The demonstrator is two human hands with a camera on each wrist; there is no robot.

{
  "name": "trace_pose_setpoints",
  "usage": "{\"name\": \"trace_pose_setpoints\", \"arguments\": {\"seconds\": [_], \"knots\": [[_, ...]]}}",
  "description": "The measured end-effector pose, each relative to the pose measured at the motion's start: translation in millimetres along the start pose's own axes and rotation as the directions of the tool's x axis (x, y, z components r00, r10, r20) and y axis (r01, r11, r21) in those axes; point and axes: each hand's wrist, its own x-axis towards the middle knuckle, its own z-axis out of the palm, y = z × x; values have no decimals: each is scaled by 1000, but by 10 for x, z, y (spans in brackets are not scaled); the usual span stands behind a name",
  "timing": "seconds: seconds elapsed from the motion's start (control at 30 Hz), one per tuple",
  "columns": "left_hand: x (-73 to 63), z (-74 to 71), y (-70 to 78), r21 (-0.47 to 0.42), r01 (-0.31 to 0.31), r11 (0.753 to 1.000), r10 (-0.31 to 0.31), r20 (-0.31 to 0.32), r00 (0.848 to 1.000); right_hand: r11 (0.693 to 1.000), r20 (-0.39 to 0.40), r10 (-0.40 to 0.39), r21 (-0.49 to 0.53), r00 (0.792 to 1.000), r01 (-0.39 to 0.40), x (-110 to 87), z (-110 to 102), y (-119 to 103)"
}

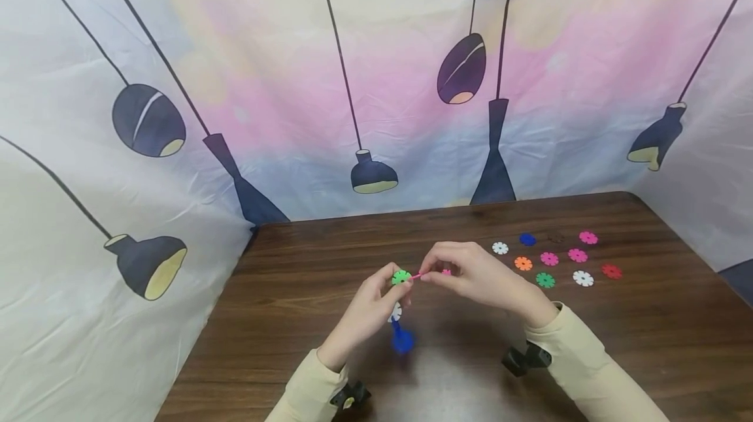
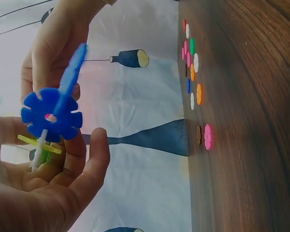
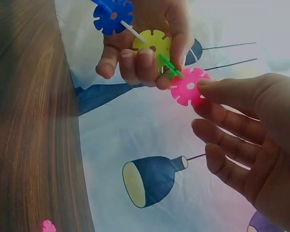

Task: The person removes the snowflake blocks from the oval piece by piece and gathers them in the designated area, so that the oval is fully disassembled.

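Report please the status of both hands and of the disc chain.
Left hand holding disc chain. Right hand pinching pink disc at edge of green disc. Nothing visible in the way.

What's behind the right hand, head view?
Part of a pink disc shows through the thumb-finger gap of the right hand. The hand hides the rest of it and the table behind the palm; anything else there is unseen.

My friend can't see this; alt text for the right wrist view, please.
The right hand pinches a pink disc at the edge of a green disc, joined to a yellow disc, white disc and blue discs in the left hand. Behind hangs printed cloth.
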Motion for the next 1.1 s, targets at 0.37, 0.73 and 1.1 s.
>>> {"name": "trace_pose_setpoints", "arguments": {"seconds": [0.37,0.73,1.1], "knots": [[7,-10,33,-55,-6,998,11,79,997,999,13,-48,-23,999,48,18,7,-31],[4,46,-1,-218,-35,975,58,101,993,999,16,-34,13,999,34,30,33,-29],[-4,84,-5,-229,-37,973,47,40,998,997,-72,-70,32,995,73,-13,88,6]]}}
